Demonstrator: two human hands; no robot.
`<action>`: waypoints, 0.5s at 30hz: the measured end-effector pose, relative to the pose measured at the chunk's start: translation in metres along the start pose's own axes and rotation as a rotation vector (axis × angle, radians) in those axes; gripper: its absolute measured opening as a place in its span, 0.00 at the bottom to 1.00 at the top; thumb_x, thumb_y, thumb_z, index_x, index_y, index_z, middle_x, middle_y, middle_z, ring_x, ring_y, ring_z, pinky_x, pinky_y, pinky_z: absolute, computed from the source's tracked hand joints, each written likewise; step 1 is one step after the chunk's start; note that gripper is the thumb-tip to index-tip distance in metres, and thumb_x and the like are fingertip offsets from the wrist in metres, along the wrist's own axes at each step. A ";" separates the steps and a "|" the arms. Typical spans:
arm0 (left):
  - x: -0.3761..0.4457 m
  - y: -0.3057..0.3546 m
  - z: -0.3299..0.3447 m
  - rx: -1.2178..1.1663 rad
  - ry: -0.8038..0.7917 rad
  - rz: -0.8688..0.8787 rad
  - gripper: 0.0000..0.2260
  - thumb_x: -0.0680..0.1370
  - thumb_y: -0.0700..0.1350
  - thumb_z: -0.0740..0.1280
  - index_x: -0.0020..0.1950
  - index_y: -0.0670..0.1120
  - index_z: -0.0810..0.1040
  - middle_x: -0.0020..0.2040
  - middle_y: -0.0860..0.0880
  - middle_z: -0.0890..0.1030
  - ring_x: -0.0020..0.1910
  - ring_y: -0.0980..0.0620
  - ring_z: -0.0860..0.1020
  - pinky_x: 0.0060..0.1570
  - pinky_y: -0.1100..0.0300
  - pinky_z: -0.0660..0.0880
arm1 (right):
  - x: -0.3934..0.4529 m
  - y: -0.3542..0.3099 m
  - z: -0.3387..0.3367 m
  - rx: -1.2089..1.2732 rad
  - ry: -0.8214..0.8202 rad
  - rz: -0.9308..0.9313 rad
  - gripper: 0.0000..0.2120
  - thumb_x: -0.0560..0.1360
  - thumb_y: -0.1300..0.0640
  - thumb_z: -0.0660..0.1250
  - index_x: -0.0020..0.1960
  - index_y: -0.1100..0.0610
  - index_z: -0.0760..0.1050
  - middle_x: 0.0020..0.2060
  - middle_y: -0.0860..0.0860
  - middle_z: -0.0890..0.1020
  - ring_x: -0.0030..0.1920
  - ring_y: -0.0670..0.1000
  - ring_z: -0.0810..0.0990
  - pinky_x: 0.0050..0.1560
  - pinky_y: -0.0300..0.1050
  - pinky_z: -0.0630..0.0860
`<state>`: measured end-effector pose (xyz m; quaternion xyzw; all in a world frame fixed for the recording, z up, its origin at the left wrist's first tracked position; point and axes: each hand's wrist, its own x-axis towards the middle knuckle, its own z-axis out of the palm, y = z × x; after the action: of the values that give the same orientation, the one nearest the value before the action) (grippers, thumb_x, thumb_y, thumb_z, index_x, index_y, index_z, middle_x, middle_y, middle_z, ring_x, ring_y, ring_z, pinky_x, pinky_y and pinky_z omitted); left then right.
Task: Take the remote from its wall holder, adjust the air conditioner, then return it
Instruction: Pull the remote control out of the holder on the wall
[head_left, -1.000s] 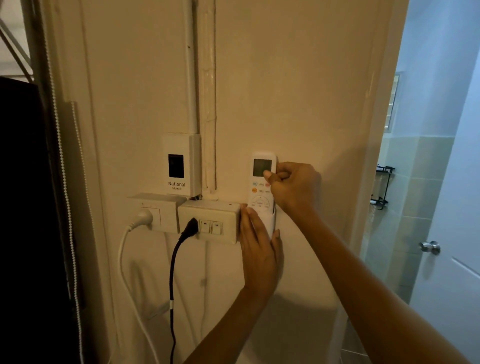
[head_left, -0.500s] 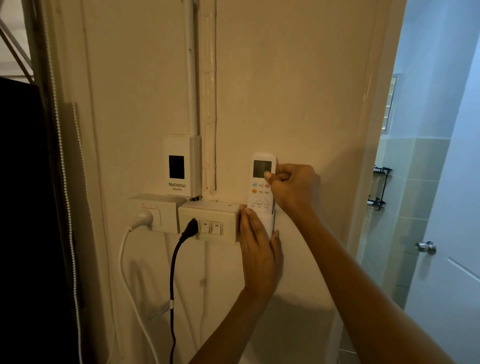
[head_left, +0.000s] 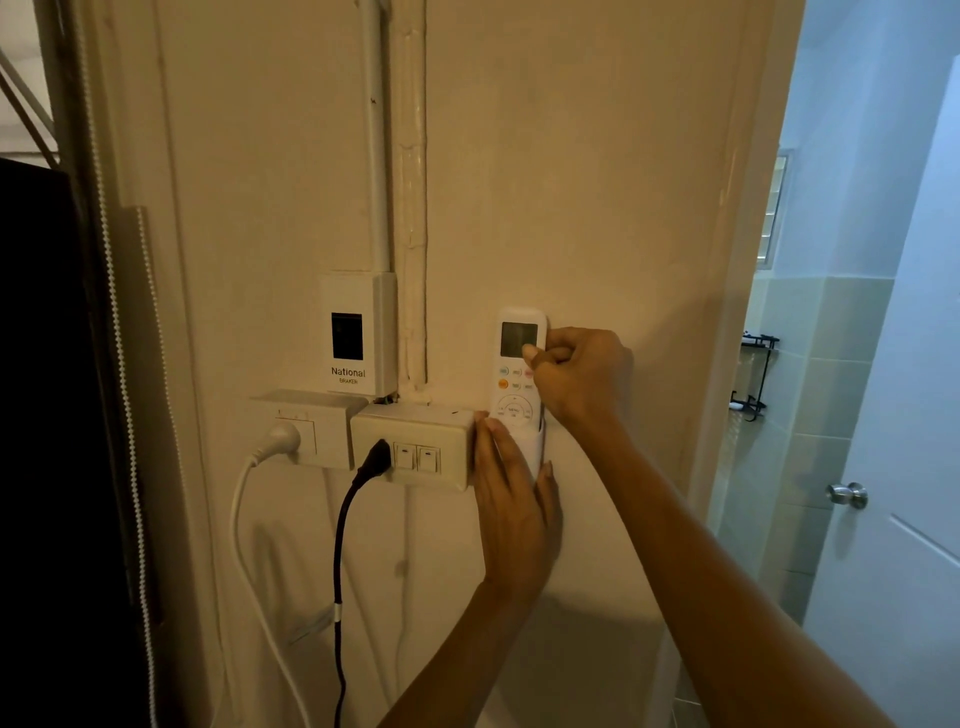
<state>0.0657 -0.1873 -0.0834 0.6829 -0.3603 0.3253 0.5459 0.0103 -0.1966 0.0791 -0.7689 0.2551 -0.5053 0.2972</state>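
Here the remote (head_left: 517, 364) (upright, low in its wall holder (head_left: 535, 447)) is gripped by the right hand (head_left: 582, 374); the holder is braced by the flat, released left hand (head_left: 514, 514).

We've bare wall (head_left: 597, 208) above & right of remote (head_left: 514, 374); switch box (head_left: 415, 447) crowds its left.
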 end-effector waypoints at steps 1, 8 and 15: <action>-0.001 -0.001 0.000 0.000 -0.005 0.002 0.32 0.79 0.51 0.57 0.76 0.47 0.41 0.76 0.46 0.49 0.75 0.43 0.51 0.63 0.42 0.71 | 0.000 0.000 0.000 0.002 0.005 0.005 0.10 0.70 0.54 0.70 0.49 0.58 0.82 0.47 0.55 0.86 0.44 0.52 0.85 0.42 0.42 0.79; 0.005 0.000 -0.002 -0.011 -0.014 0.019 0.32 0.79 0.47 0.60 0.76 0.43 0.45 0.76 0.43 0.50 0.76 0.44 0.51 0.65 0.43 0.69 | 0.022 -0.023 -0.005 -0.043 0.111 -0.005 0.08 0.69 0.50 0.70 0.40 0.54 0.83 0.38 0.53 0.86 0.38 0.52 0.84 0.44 0.47 0.81; 0.000 0.001 -0.003 -0.008 -0.026 0.001 0.31 0.80 0.49 0.58 0.76 0.44 0.44 0.76 0.43 0.50 0.76 0.43 0.52 0.66 0.43 0.69 | 0.021 -0.019 -0.007 -0.068 0.062 -0.009 0.08 0.70 0.51 0.69 0.41 0.54 0.82 0.39 0.52 0.86 0.38 0.51 0.83 0.41 0.45 0.80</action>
<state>0.0649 -0.1849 -0.0821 0.6848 -0.3692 0.3153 0.5435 0.0136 -0.1994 0.1083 -0.7637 0.2780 -0.5211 0.2607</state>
